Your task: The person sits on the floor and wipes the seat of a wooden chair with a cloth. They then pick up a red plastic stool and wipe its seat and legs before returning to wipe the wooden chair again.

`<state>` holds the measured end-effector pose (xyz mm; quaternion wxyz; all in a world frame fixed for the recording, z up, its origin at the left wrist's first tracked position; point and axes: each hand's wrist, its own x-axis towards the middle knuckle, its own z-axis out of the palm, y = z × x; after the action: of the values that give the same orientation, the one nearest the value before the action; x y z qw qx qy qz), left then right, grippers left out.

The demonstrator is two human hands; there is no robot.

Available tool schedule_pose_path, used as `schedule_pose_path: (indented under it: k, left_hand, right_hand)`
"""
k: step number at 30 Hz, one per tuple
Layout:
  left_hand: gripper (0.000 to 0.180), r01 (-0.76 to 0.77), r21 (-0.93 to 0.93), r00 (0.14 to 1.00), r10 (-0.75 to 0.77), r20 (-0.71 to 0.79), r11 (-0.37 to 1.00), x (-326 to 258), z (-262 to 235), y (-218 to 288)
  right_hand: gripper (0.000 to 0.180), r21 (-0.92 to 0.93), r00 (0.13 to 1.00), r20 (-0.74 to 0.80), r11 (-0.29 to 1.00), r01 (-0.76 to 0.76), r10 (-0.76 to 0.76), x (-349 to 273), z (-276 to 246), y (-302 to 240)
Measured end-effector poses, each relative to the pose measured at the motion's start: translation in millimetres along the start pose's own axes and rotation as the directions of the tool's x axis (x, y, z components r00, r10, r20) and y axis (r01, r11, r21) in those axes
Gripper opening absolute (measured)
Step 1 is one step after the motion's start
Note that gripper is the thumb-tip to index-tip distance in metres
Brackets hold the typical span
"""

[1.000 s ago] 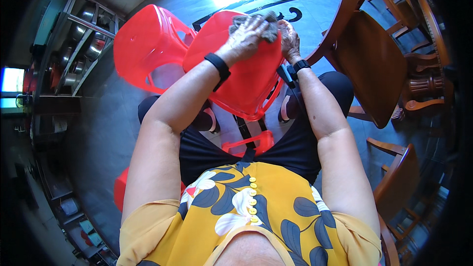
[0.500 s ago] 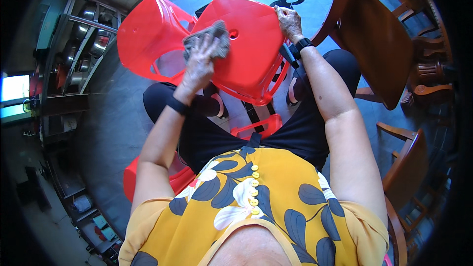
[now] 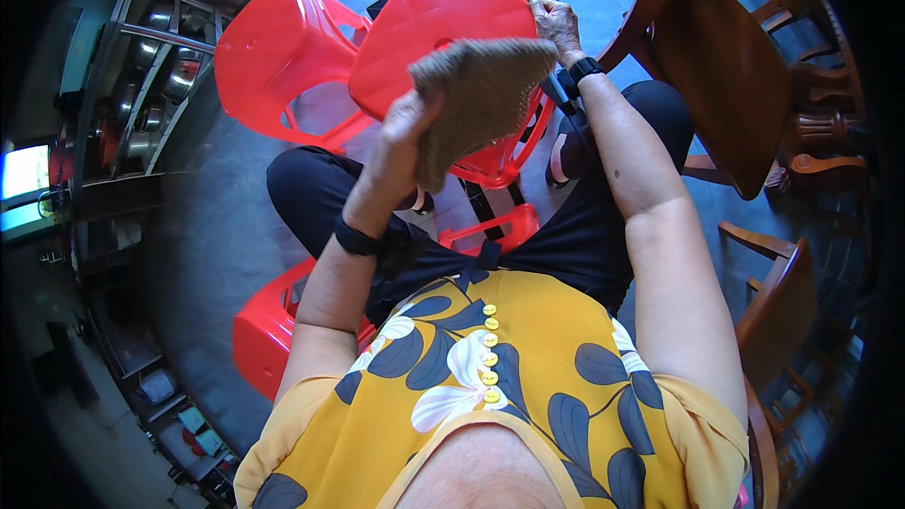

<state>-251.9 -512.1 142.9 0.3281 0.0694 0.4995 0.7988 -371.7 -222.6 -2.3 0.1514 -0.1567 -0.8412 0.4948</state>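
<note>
A greyish-brown cloth (image 3: 483,99) hangs spread out from my left hand (image 3: 398,146), whose fingers are closed on its near left edge. It is lifted in front of a red plastic stool (image 3: 443,9) and hides part of the seat and its near edge. My right hand (image 3: 556,26) grips the stool's far right corner, with the thumb on top and the other fingers mostly out of sight. The stool stands between my knees, its seat toward me.
Left of it is another red stool (image 3: 269,47); more red plastic (image 3: 269,335) shows beside my left arm. Wooden chairs (image 3: 721,75) and a round wooden table edge (image 3: 646,5) stand at right. A metal rack (image 3: 170,42) with pots is at far left.
The cloth was flat on the seat under my spread left hand; now it is lifted off and held up nearer me. My right hand stays on the stool's corner, and the stool appears slightly tilted.
</note>
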Motion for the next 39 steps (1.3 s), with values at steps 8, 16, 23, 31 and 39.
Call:
schedule_pose_path:
  k: [8,16,23,31,39]
  left_hand:
    - [0.051,-0.105,0.875,0.790,0.574,-0.216,0.473,45.6,-60.7,5.3]
    - [0.057,-0.224,0.901,0.925,0.211,0.317,-0.372,17.6,-11.0,-50.8]
    - [0.042,-0.222,0.950,0.930,0.246,0.274,-0.219,11.3,-88.8,-34.1]
    - [0.052,-0.005,0.945,0.889,0.431,0.154,-0.328,108.7,-129.4,2.8]
    - [0.044,-0.299,0.944,0.907,0.266,0.326,-0.138,3.4,-6.5,-70.2]
  right_hand:
    - [0.043,0.082,0.998,-0.044,0.995,0.059,-0.055,-1.4,3.3,0.1]
    - [0.042,0.070,0.997,-0.046,0.995,0.066,-0.063,-2.7,3.7,-1.0]
    - [0.041,0.039,0.993,0.007,0.993,0.114,-0.114,-6.5,-1.2,-4.1]
    - [0.040,-0.019,0.999,0.025,0.999,0.049,-0.049,-3.9,-1.1,-7.1]
    - [0.041,0.027,0.997,-0.017,0.996,0.080,-0.079,-6.1,1.3,-5.1]
